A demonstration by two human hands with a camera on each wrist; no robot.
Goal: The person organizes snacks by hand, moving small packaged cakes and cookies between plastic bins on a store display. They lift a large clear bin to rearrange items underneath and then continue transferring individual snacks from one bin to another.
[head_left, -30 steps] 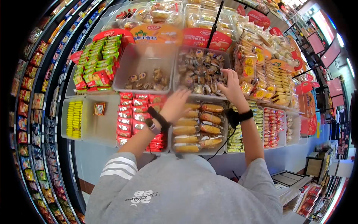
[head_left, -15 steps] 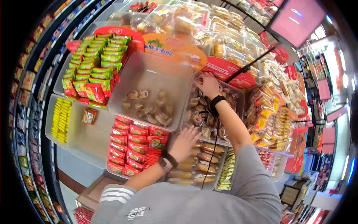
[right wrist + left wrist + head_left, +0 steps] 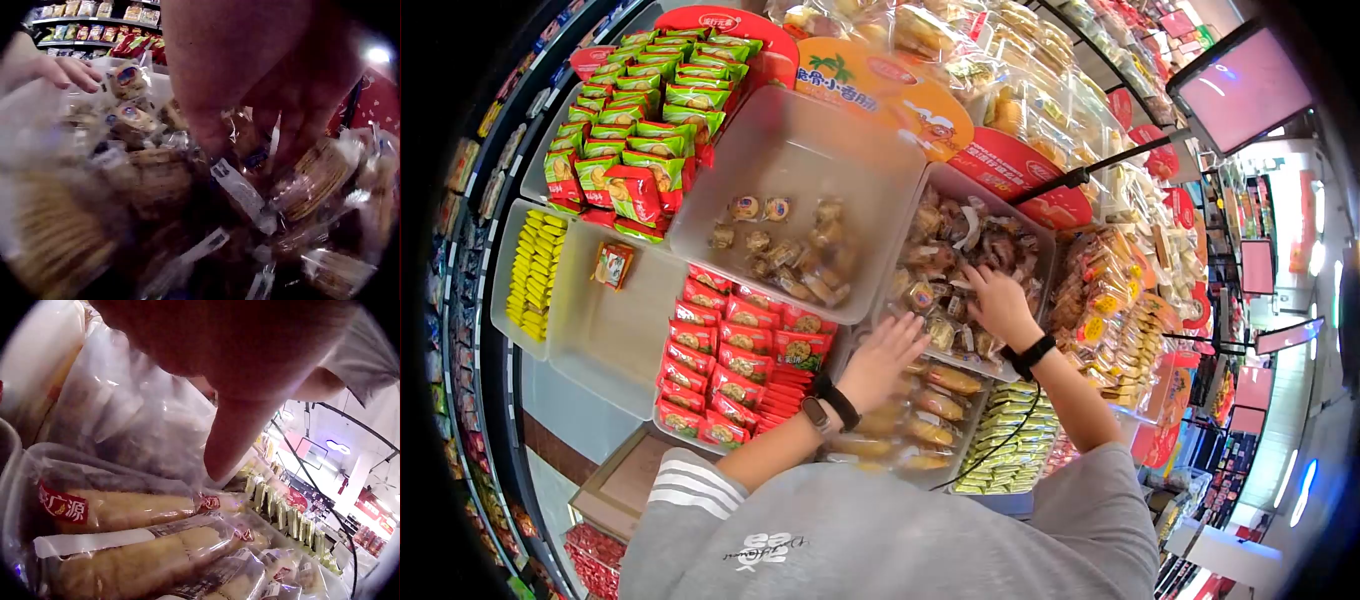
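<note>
In the head view the right hand (image 3: 1000, 306) reaches down into a bin of wrapped round snacks (image 3: 921, 295). The right wrist view shows its fingers bent around a wrapped snack (image 3: 240, 134) among similar packets. My left hand (image 3: 885, 358) lies palm down, fingers spread, at that bin's lower left edge, holding nothing visible. In the left wrist view the left hand (image 3: 250, 369) is above long wrapped bread rolls (image 3: 137, 509), next to the clear bin wall. What its fingertips touch is partly hidden.
A bin (image 3: 800, 150) with several small snacks stands left of the snack bin. Red packets (image 3: 745, 345), green packets (image 3: 690, 95) and yellow packets (image 3: 535, 265) fill other bins. A black pole (image 3: 1120, 158) with a pink screen (image 3: 1245, 85) juts in from the right.
The right hand has moved from the snack bin's far side toward its near right part. The left hand stays by the near edge, fingers spread. The head view has shifted.
</note>
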